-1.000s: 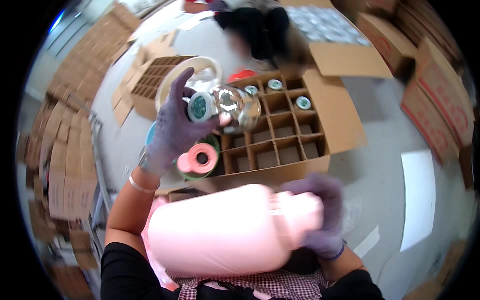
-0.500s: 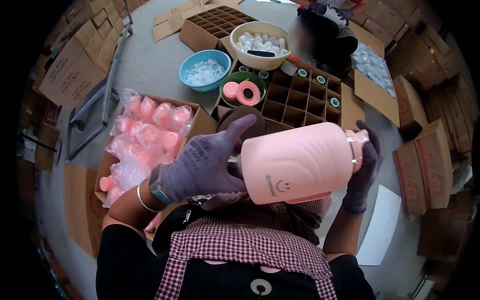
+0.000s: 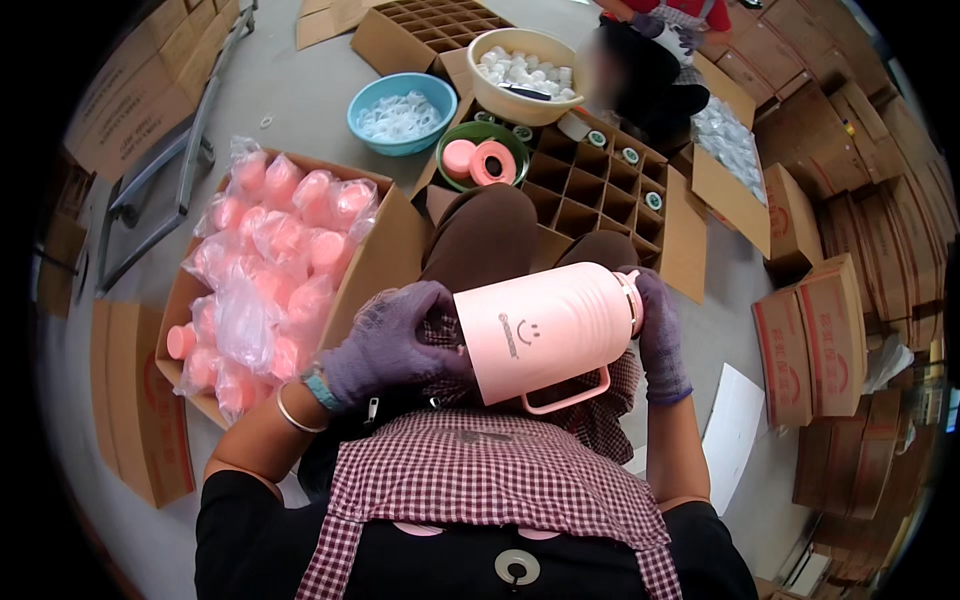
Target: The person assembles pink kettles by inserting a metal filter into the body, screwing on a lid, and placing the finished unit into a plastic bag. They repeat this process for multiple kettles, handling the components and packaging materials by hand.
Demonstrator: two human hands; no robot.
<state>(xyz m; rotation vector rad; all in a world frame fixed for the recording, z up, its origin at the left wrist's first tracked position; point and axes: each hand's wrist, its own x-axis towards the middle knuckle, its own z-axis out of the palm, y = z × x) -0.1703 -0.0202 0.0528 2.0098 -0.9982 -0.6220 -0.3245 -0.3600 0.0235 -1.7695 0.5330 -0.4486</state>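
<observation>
A large pink insulated jug (image 3: 545, 330) with a smiley print lies on its side in front of my apron. Its loop handle (image 3: 570, 395) points down toward me. My right hand (image 3: 660, 335), in a purple-grey glove, is closed round the lid end; the jug hides some of its fingers. At the other end, my left hand (image 3: 395, 340), gloved alike, curves with thumb and fingers against the edge of the base. Left of that hand stands an open carton (image 3: 385, 240) of pink cups or lids in clear plastic bags (image 3: 270, 240).
Ahead are a divided carton (image 3: 585, 180), a green bowl with pink rings and lids (image 3: 445, 165), a blue basin (image 3: 365, 135) of clear parts and a cream basin (image 3: 530, 110) of white caps. A co-worker (image 3: 655, 50) sits beyond. Stacked cartons (image 3: 840, 340) stand at right.
The jug has come lower and turned about its length, so its handle now shows fully. Both hands moved down with it, and the left thumb has drawn in. My view has shifted slightly.
</observation>
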